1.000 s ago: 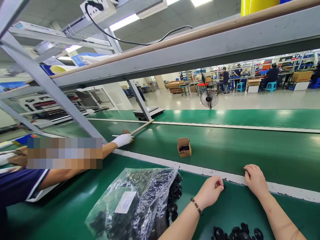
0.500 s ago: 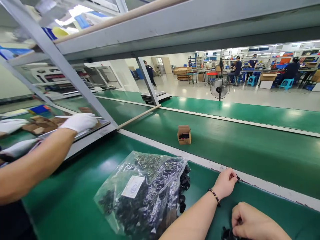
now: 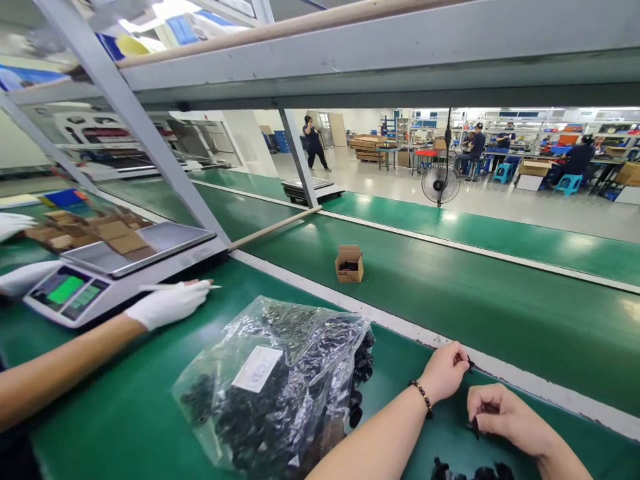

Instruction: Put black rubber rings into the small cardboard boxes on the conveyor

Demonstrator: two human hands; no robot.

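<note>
A green conveyor belt runs across the scene from left to right, edged near the person by a pale strip, and nearer still lies the green worktop where the hands are. Grey shelf framing crosses overhead, one slanted post coming down to the worktop at the left. On the near left of the worktop lies a clear plastic bag bearing a white label and stuffed with small black parts, some spilling out of its right-hand mouth. To the far left stands a weighing scale with a steel pan and a lit green display; a co-worker's white-gloved hand rests just in front of it, holding a thin white stick. A small open cardboard box sits alone on the belt, well apart from the hands. The person's left hand, a beaded bracelet at its wrist, rests by the pale strip with its fingertips pinched together on a tiny black part. The right hand, just to the right and nearer, is curled closed with its fingers on another small black piece. A few loose black parts lie at the near edge below the two hands.
</note>
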